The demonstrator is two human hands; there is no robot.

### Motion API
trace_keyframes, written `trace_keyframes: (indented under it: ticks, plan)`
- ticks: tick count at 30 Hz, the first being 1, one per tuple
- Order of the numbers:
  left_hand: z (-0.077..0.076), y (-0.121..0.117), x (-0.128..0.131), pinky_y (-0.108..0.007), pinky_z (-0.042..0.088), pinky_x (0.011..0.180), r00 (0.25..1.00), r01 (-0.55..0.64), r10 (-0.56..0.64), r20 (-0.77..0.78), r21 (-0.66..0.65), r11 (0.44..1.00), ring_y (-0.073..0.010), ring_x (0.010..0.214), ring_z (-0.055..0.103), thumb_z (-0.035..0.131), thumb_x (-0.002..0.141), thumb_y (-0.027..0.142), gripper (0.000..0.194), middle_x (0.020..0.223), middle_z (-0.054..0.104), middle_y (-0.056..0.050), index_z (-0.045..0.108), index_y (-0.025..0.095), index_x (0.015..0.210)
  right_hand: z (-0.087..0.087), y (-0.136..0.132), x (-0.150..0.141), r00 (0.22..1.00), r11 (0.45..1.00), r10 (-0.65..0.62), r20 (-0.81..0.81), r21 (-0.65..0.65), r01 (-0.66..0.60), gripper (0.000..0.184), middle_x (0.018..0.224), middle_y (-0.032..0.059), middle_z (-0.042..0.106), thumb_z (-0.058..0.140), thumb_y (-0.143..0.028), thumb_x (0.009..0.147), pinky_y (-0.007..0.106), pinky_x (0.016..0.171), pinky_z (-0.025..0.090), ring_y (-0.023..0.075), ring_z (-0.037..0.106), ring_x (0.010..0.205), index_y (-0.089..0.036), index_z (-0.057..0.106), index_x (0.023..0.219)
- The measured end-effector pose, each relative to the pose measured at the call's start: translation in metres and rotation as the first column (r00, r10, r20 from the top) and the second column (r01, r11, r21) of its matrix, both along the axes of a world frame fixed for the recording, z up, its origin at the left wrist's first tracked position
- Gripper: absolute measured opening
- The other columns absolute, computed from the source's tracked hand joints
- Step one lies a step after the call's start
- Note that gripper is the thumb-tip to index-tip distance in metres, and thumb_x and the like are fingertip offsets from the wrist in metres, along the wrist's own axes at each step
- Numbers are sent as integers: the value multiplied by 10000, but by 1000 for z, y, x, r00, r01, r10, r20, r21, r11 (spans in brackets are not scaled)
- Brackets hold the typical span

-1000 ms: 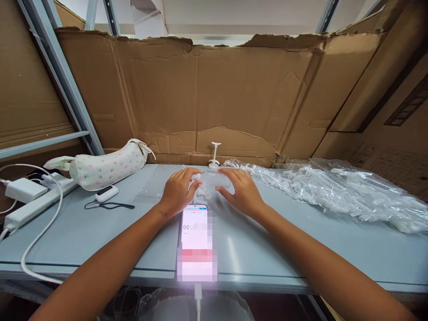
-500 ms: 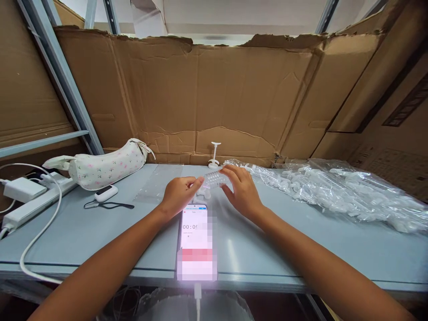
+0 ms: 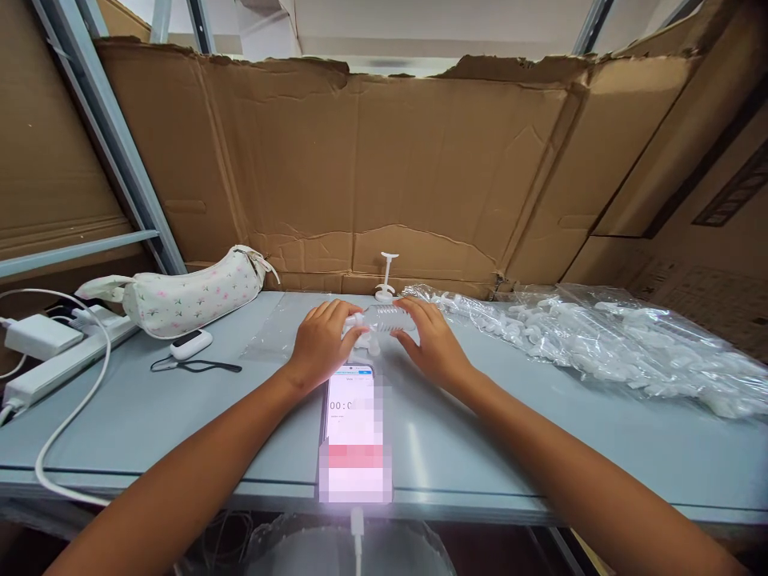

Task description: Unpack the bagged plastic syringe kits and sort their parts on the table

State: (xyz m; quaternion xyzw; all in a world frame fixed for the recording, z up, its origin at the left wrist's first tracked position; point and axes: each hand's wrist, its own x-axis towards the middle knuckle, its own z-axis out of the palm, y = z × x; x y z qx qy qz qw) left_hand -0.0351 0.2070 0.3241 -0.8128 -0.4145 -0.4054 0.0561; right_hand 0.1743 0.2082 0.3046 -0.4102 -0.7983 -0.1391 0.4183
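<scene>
Holding a clear ribbed tube (image 3: pixel 390 318) between them, the left hand (image 3: pixel 318 342) and right hand (image 3: pixel 438 344) face each other over the desk (image 3: pixel 510 432), just beyond the phone (image 3: pixel 349 396). Left: thumb and fingers narrowed on a white end piece (image 3: pixel 353 322); whether it is joined to the tube cannot be told. Right: thumb and fingers curved about the tube's other end. The tube lies sideways, roughly level. Assessment: keep both parts in one line, press lightly since the wall looks thin, and avoid brushing the loose white pieces (image 3: pixel 369 346) just below.
</scene>
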Motion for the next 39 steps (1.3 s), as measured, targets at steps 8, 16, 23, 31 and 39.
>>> trace_keyframes:
  ticks: [8, 16, 23, 31, 39]
  plan:
    - [2, 2, -2, -359, 430, 788, 997, -77, 76, -12, -93, 993, -208, 861, 559, 401, 921, 401, 327, 872, 625, -42, 627, 191, 811, -2, 8, 7, 994, 999, -17, -109, -52, 12, 396, 1214, 133, 539, 520, -236, 844, 467, 917, 443, 269, 517, 1119, -207, 415, 1225]
    - [-16, 19, 1, -397, 392, 1000, 995, 91, -100, -5, -373, 923, -218, 1115, 525, 398, 910, 304, 297, 1177, 586, -74, 617, 200, 1081, 6, 56, -10, 944, 935, -58, -326, -350, -63, 444, 1145, 154, 581, 557, -307, 787, 400, 776, 477, 252, 596, 955, -167, 390, 1173]
    - [-25, 25, 3, -397, 417, 981, 981, 176, -196, 6, -469, 865, -231, 1128, 535, 432, 892, 340, 324, 1210, 581, -88, 583, 202, 1144, 29, 110, -65, 968, 859, -221, -116, -493, 137, 450, 1104, 104, 648, 604, -404, 785, 333, 833, 447, 232, 590, 1042, -187, 538, 1174]
    - [-21, 22, 3, -416, 400, 1001, 989, 113, -142, -36, -423, 899, -243, 1146, 524, 495, 868, 344, 322, 1247, 570, -82, 577, 211, 1150, 14, 133, -92, 922, 728, -351, 163, -572, 379, 448, 1070, 180, 677, 591, -435, 793, 338, 792, 447, 290, 623, 1024, -119, 608, 1112]
    - [-25, 29, 2, -428, 365, 1038, 986, 100, -150, -73, -463, 880, -246, 1227, 481, 443, 893, 397, 365, 1325, 531, -84, 563, 232, 1196, 39, 112, -55, 822, 682, -454, 343, -460, 568, 453, 1056, 218, 672, 501, -505, 844, 377, 821, 442, 316, 617, 1040, -124, 680, 1013]
